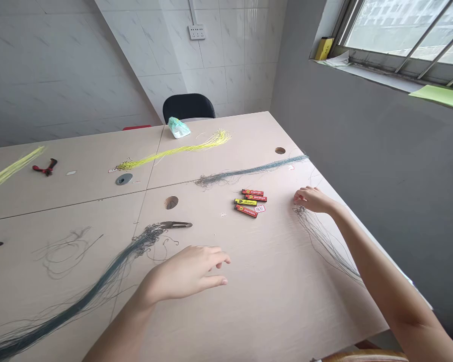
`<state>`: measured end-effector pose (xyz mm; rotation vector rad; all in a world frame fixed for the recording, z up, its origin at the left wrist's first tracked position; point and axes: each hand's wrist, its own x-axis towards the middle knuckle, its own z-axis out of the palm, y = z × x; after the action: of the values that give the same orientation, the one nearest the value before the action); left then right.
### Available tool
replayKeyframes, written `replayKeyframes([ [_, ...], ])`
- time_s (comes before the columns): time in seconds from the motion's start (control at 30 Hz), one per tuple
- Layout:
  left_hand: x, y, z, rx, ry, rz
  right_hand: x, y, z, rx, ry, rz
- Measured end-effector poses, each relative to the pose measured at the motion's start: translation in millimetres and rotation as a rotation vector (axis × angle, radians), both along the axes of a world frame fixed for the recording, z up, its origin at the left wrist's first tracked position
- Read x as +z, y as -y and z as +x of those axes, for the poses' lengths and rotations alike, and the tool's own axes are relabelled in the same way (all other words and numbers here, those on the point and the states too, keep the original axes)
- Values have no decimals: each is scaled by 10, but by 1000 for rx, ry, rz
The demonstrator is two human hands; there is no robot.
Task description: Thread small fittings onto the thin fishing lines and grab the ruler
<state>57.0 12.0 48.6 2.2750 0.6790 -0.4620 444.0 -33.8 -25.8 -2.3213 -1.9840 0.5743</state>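
The left forearm [124,327] and right forearm [392,286] are bare and slim, with no sleeve in view, narrowing smoothly to the wrists. The left hand [184,274] and right hand [313,199] are also bare, and the fingers [219,259] are slender. A soft crease marks the right forearm near the lower right.

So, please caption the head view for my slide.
Right hand at fine grey-green threads, left hand beside a thicker bundle on a pale table.
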Motion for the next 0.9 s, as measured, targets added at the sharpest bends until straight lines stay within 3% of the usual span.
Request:
replayKeyframes([
  [0.3,-23,2,146,10,42,-33,35,22,-46,-63,-107,93],
  [0.4,-94,-36,414,119,173,-75,105,57,-102,-58,-187,153],
  [0.63,-344,-139,1389,452,597,-57,336,232,-408,-33,-439,266],
  [0.73,-401,-130,1614,466,692,-70,403,337,-525,-89,-566,286],
  [0.9,-427,-91,1681,434,724,-136,382,437,-573,-127,-647,290],
])
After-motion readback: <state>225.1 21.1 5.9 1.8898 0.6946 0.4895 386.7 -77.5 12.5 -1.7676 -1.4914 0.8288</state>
